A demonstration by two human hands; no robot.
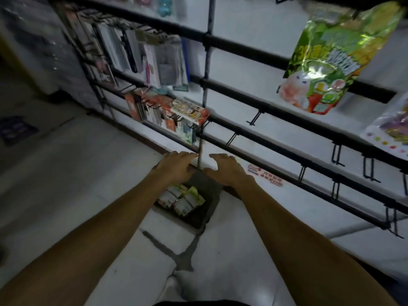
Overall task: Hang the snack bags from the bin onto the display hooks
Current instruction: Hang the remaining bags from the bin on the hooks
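Note:
A dark bin (204, 212) stands on the white floor against the foot of the display rack. Several snack bags (183, 198) lie inside it, green and white. My left hand (176, 165) and my right hand (227, 167) reach down side by side over the bin's far edge, fingers stretched forward, holding nothing. A green snack bag (326, 60) hangs high on the rack at the right. Bare black display hooks (336, 153) stick out from the lower rails to the right of my hands.
The rack's black rails (276, 111) cross a white wall; a grey upright post (206, 69) rises just beyond my hands. Packaged goods (141, 56) hang at the left, boxed items (189, 111) below them. A purple bag (390, 129) hangs at the far right.

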